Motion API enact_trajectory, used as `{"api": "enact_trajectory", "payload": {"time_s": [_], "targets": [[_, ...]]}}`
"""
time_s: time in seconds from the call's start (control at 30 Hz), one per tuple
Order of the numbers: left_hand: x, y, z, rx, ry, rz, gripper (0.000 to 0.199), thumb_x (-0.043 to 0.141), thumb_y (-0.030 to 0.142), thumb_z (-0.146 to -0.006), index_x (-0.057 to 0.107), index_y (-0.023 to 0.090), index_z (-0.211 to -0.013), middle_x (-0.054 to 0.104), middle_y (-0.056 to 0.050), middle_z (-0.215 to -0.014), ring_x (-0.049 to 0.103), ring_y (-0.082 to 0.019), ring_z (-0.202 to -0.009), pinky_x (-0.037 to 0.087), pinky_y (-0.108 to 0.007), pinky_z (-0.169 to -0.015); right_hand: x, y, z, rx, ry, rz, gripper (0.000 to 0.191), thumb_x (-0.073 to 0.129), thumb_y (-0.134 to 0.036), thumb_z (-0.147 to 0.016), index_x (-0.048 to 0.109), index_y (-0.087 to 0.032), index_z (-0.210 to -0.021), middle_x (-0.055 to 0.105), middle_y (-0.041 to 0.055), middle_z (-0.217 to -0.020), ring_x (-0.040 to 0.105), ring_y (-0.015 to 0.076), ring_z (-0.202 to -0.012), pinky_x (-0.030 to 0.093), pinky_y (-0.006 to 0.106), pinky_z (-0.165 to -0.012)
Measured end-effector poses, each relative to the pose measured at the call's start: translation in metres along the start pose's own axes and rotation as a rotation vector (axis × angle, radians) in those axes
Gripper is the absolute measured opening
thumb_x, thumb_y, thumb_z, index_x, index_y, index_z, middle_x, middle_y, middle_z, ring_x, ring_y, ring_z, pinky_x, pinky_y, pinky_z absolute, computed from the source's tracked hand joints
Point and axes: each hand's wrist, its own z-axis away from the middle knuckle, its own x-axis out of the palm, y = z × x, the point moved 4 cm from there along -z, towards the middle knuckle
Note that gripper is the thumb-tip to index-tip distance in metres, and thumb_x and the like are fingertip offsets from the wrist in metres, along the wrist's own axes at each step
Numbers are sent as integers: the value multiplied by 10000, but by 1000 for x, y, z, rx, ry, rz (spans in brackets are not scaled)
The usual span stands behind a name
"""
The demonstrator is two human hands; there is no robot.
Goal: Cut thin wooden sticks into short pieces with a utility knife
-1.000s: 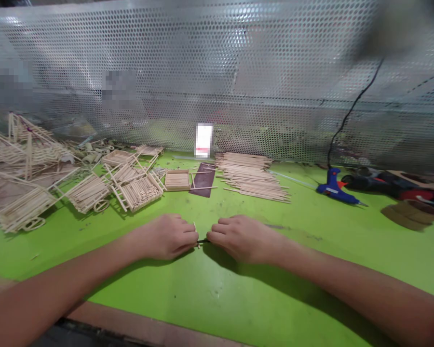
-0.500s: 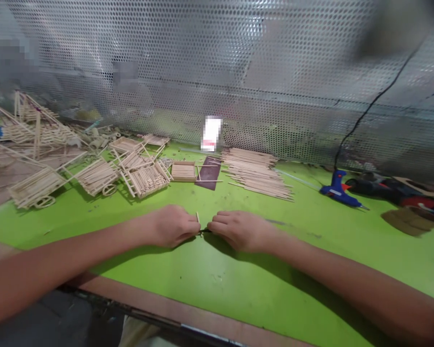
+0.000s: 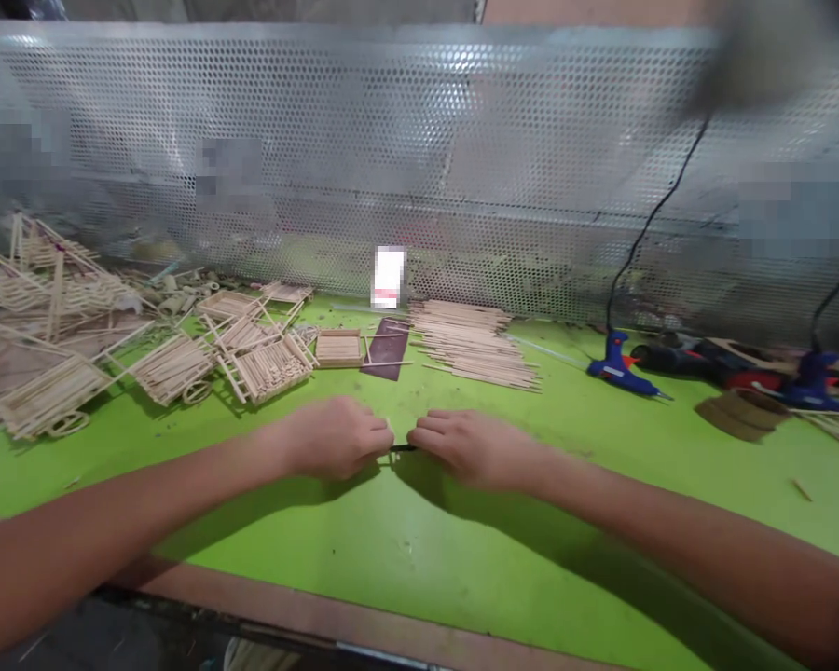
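Observation:
My left hand is closed in a pinch low over the green tabletop. A short end of a pale thin stick shows at its fingertips; the rest is covered by the fingers. Facing it, my right hand is also closed. A thin dark blade-like strip bridges the small gap between the hands, its one end inside my right fingers. Whether the left fingers also touch the strip I cannot tell. Just beyond the hands lie a pile of thin wooden sticks and a dark rectangular sheet.
Several small wooden-stick carts stand at left on the green table. A blue glue gun with a black cord, a second glue gun and a brown tape roll are at right. A perforated metal screen borders the back.
The view has tilted up and shifted right, showing the screen's top edge and the second glue gun. Both hands stay close together; the stick end at my left fingers shows less.

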Motion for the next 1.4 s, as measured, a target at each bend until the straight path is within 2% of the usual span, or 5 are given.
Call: {"api": "enact_trajectory", "payload": {"time_s": [0.23,0.83,0.93,1.07,1.4], "targets": [[18,5,-31,17,-27,28,203,625,194,-995,603,171,-795,644,-6,-695,553,-152,-580,353,-290,-537,12,5,35,151,27,-2,163,557,-92,-985,684,-158,-1062,710,55,-908,631,190,-786,453,303,-691],[12,0,-6,-71,-88,84,246,544,200,-1030,596,184,-790,632,0,-706,548,-164,-626,408,-319,-648,20,-6,15,93,52,-30,173,566,-39,-914,634,-164,-1014,669,40,-898,561,168,-747,389,290,-639],[9,-1,-6,-163,-20,109,234,594,381,-1018,661,170,-943,708,-51,-870,630,-205,-765,488,-361,-745,20,-9,14,86,80,-30,121,558,-70,-963,625,-162,-1003,661,40,-878,552,169,-746,389,287,-635],[12,3,-14,-221,72,156,520,670,554,-950,667,138,-1264,735,-147,-1264,696,-295,-1094,556,-437,-934,21,-9,16,83,117,-44,63,578,-194,-1030,632,-160,-1026,674,48,-889,565,176,-753,419,295,-654],[24,0,-9,-321,96,273,335,665,415,-946,803,217,-1178,775,-80,-1252,758,-268,-1159,610,-431,-1025,23,-9,11,71,69,5,142,570,-114,-975,647,-151,-1088,688,66,-891,614,212,-807,463,323,-712]]}}
